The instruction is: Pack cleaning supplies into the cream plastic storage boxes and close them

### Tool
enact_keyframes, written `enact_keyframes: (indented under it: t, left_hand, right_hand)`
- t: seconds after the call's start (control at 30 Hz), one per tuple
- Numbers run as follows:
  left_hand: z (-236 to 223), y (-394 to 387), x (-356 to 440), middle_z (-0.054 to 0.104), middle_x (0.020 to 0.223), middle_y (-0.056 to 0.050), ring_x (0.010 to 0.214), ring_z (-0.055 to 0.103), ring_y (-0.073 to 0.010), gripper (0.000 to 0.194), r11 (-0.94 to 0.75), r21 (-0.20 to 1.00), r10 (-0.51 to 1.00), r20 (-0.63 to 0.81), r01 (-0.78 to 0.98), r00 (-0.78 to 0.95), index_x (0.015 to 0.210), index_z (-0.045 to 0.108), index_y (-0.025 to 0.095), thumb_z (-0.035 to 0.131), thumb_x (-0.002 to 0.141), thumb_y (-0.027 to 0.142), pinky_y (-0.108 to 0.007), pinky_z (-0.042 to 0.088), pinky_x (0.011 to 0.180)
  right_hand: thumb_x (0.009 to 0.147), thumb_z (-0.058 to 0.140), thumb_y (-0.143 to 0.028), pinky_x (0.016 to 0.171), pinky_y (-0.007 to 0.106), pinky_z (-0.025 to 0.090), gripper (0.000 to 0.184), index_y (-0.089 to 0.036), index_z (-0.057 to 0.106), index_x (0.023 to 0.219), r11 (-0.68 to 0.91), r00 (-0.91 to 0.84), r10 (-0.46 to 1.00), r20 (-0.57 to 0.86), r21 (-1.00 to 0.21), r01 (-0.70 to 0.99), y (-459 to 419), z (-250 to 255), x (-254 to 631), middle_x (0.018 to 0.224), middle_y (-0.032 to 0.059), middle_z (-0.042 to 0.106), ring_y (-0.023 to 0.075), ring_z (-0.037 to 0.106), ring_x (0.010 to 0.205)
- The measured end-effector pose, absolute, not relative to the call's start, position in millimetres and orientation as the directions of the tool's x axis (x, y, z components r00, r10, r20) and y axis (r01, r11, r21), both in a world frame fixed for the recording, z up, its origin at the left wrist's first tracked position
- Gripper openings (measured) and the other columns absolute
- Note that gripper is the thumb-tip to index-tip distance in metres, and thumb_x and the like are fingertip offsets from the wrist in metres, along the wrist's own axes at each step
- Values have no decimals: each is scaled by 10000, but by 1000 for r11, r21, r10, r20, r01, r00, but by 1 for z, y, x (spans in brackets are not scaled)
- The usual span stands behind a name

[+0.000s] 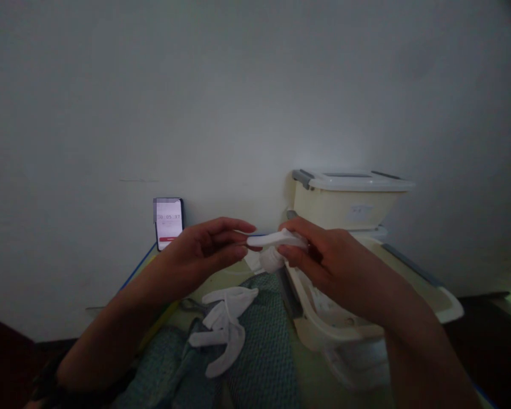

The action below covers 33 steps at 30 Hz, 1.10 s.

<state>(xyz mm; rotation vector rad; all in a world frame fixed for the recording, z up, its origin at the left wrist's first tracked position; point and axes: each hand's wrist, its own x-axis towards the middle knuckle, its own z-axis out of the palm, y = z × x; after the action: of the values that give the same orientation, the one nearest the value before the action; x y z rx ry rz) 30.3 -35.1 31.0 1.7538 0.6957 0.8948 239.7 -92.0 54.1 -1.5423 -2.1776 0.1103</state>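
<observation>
My right hand (319,253) pinches a folded white cloth piece (276,240), which looks like a small sock, between thumb and fingers. At its left end, the thumb and fingertips of my left hand (215,244) close around the tip. A rounded white bundle (271,259) shows just beneath; I cannot tell whether it belongs to the held piece. Below my hands, several more white cloth pieces (225,326) lie loosely in a heap on a teal textured cloth (262,335).
A phone (169,224) showing a running time stands against the wall, left. To the right, a cream lidded box (344,204) with grey latches stands behind an open cream bin (319,332), whose rim sits under my right forearm. The table (225,278) has a blue edge.
</observation>
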Motion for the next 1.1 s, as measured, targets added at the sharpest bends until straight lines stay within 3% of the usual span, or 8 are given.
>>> enact_keyframes:
  t: [0.13,0.2,0.27,0.37,0.5,0.77,0.9,1.1]
  left_hand:
    - [29,-28,20,680,1034,-14,921,605,-103,366,-409,903,751,250,133,612,1204,502,237,587,849,218,-178,468,759]
    - [30,-25,17,685,1006,-13,907,605,-104,306,-459,871,724,252,176,642,1180,516,229,546,875,238,-186,458,771]
    - [33,-24,15,684,933,-15,875,599,-108,182,-517,827,706,264,222,657,1036,594,194,483,905,255,-192,443,778]
    - [35,-24,17,596,693,11,693,546,-96,277,-560,792,695,290,242,658,796,622,159,415,923,292,-187,427,671]
    - [34,-30,22,380,546,57,496,336,-78,299,-496,844,709,255,207,658,757,594,151,431,897,358,-181,292,444]
    - [32,-44,39,319,541,55,483,288,-81,356,-255,963,826,169,89,537,673,541,162,449,860,450,-190,271,425]
    - [34,-52,47,251,490,71,434,215,-76,409,-208,975,901,159,80,404,681,521,169,394,871,509,-192,187,376]
    - [30,-57,48,231,504,83,431,198,-76,340,-194,980,888,159,36,432,915,535,201,374,898,501,-183,179,380]
  right_hand:
    - [905,440,-362,490,213,300,160,-261,528,991,388,-264,900,348,-359,849,-93,56,244,613,-51,569,106,496,503]
    - [906,438,-366,488,205,308,159,-266,528,991,389,-252,895,367,-369,844,-94,56,246,608,-57,569,101,499,501]
    - [906,439,-373,480,198,311,163,-268,528,993,386,-236,892,385,-379,841,-94,56,248,591,-63,563,97,498,491]
    - [906,438,-379,474,196,311,174,-268,532,1001,381,-227,893,388,-384,841,-94,56,247,573,-66,556,97,501,482]
    - [892,474,-351,508,213,328,161,-258,554,996,412,-285,881,378,-315,855,-95,55,239,626,-45,597,115,541,538]
    - [910,445,-372,525,230,335,192,-246,551,1009,437,-314,859,404,-260,861,-96,55,235,657,-23,614,135,570,574]
    - [921,422,-381,559,236,350,209,-240,538,1022,476,-370,853,367,-260,840,-98,55,232,750,-1,650,147,605,650]
    - [925,384,-434,543,247,316,248,-218,502,896,460,-360,864,351,-260,849,-95,54,230,692,-5,611,150,573,613]
